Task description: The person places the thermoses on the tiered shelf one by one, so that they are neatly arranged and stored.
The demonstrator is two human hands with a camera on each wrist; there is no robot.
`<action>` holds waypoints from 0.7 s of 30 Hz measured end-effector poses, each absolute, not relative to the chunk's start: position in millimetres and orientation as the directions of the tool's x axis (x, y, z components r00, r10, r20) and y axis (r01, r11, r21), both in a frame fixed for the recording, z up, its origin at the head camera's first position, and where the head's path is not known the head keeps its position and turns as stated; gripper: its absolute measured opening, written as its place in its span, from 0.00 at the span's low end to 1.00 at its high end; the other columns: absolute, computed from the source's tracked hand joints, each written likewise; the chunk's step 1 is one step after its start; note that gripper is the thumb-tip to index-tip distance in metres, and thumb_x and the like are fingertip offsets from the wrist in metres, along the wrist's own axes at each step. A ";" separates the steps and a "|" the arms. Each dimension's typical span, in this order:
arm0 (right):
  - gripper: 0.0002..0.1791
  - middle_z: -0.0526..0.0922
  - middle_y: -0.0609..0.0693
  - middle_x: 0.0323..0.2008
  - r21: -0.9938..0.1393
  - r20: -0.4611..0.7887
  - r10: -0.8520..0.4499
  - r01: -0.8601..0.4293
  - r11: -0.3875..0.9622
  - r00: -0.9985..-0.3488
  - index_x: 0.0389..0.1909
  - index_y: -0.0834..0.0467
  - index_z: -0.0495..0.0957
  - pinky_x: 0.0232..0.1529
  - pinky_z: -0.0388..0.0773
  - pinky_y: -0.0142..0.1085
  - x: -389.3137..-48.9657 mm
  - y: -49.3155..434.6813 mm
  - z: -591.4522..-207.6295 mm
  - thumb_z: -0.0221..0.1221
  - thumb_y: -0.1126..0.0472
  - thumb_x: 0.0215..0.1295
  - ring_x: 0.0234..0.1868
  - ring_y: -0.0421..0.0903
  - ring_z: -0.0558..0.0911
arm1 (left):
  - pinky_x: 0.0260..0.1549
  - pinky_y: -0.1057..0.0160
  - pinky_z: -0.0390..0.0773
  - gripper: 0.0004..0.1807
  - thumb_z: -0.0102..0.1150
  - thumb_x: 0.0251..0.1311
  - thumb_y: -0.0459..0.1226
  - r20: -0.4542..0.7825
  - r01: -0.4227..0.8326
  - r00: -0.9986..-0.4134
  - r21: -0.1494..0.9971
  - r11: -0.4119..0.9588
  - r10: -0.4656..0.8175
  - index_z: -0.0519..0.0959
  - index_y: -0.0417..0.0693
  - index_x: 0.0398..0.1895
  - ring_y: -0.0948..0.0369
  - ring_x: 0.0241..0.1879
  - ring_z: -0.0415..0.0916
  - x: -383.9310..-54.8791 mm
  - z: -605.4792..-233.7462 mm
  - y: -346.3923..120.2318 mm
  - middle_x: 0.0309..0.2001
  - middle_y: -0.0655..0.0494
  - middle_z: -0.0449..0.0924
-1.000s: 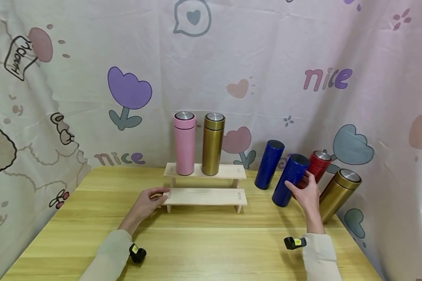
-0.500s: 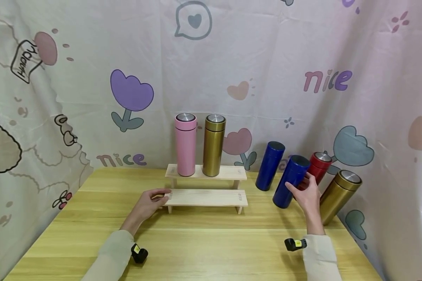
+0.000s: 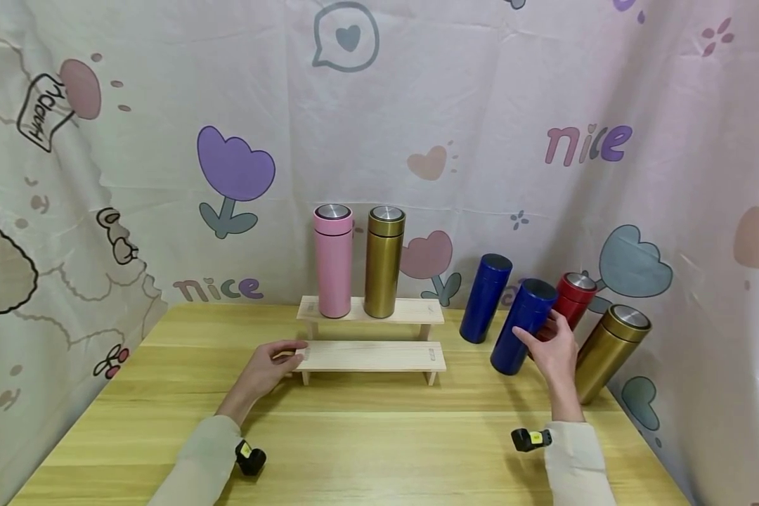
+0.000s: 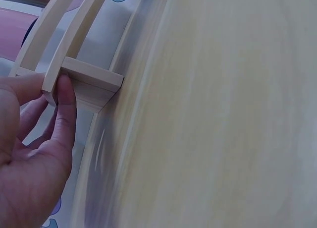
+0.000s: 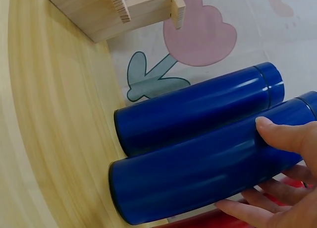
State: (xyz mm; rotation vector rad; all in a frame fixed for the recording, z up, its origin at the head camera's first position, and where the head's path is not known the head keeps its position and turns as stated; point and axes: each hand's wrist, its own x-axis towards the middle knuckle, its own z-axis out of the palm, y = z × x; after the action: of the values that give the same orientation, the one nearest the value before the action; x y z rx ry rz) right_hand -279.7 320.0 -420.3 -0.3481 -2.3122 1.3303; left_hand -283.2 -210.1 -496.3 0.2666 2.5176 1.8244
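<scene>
On the yellowish wood-grain tabletop, a two-tier pale wooden stand is set near the back edge, its lower left end pinched by the left hand. Toward the back right corner, a glossy blue cylindrical flask is stood upright, lid up, its side clasped by the right hand, fingers parted to its width.

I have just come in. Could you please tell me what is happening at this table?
A person's left hand pinches the left end of the lower wooden shelf. Their right hand grips a blue bottle; whether its base touches the table is hard to tell. A pink bottle and a gold bottle stand upright on the upper shelf. A second blue bottle, a red bottle and another gold bottle are close to the right hand.
</scene>
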 end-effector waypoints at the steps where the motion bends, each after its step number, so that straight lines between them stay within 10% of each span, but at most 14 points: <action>1: 0.47 0.71 0.70 0.70 -0.864 0.253 0.425 -0.006 0.503 -0.869 0.78 0.61 0.58 0.69 0.73 0.62 -278.9 319.9 -419.3 0.72 0.54 0.64 0.67 0.67 0.74 | 0.51 0.72 0.83 0.22 0.62 0.73 0.42 0.083 0.126 -0.985 0.945 0.300 0.151 0.79 0.39 0.64 0.42 0.65 0.78 -283.0 -495.8 -209.8 0.66 0.36 0.76; 21: 0.48 0.70 0.69 0.71 -0.846 0.223 0.323 -0.018 0.532 -0.920 0.80 0.60 0.55 0.67 0.76 0.60 -269.4 309.9 -403.3 0.69 0.51 0.67 0.68 0.67 0.73 | 0.49 0.77 0.80 0.22 0.61 0.73 0.41 0.093 0.135 -0.984 0.945 0.299 0.152 0.79 0.38 0.64 0.42 0.64 0.78 -282.3 -496.0 -209.0 0.66 0.35 0.76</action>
State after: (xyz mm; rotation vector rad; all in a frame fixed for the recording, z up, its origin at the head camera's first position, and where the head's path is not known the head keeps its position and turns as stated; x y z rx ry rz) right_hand -269.4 309.9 -403.3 -0.2520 -2.4217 1.3435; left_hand -282.3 -209.0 -496.0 0.2782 2.5205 1.8306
